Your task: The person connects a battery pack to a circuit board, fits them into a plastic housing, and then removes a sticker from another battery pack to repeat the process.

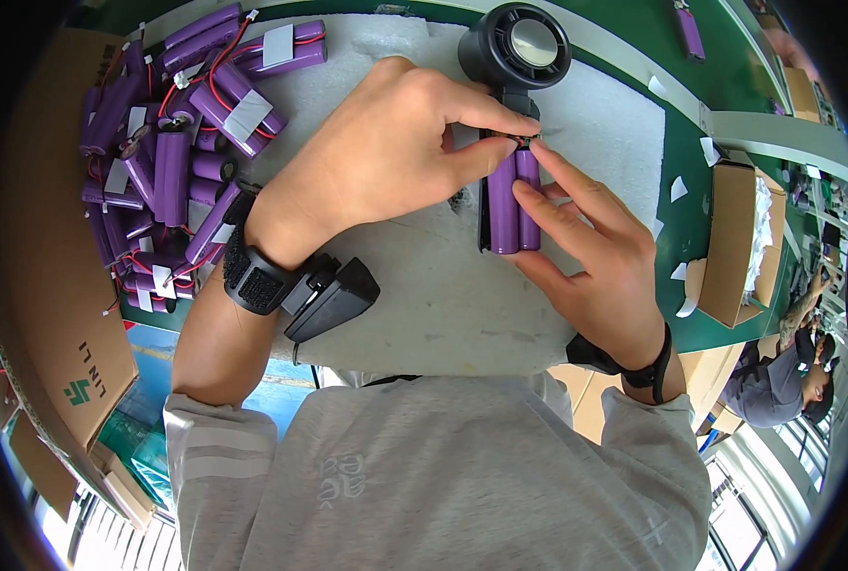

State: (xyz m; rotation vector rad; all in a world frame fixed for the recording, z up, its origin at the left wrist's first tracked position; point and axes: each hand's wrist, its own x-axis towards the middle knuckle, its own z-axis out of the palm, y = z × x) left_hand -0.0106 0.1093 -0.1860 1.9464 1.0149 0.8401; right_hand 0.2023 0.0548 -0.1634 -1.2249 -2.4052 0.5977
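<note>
Upper right of centre in the frame there's a pair of glossy purple cylindrical battery cells [504, 205], lying side by side and touching, long ways up the frame. They've got bright streaks of light down the wrap, and a black plastic edge [484, 224] shows along their left side. Up top there's a bit of thin reddish wiring [524, 142], mostly buried under fingertips. Just above that sits a round black plastic head [515, 46] with a slotted rim and a silvery disc in the middle.

Hands-wise: the left hand [376, 147] comes across from the left, thumb and fingertips bunched together right at the wiring; can't tell what, if anything, is pinched between them. The right hand [595, 224] is grasping the cells, fingers along the right side, thumb down by the lower end.

All this is on a pale grey foam sheet [424, 285] over a green counter [692, 214]. Upper left is a messy heap of purple battery packs [172, 176] with red leads and plain-looking white stickers.

As for print: the big brown cardboard box [43, 238] at the left has a green geometric logo [77, 391] beside a short row of dark capitals [90, 357]. The grey shirt [462, 476] at the bottom carries pale, blocky lettering [341, 481] on the chest.
</note>
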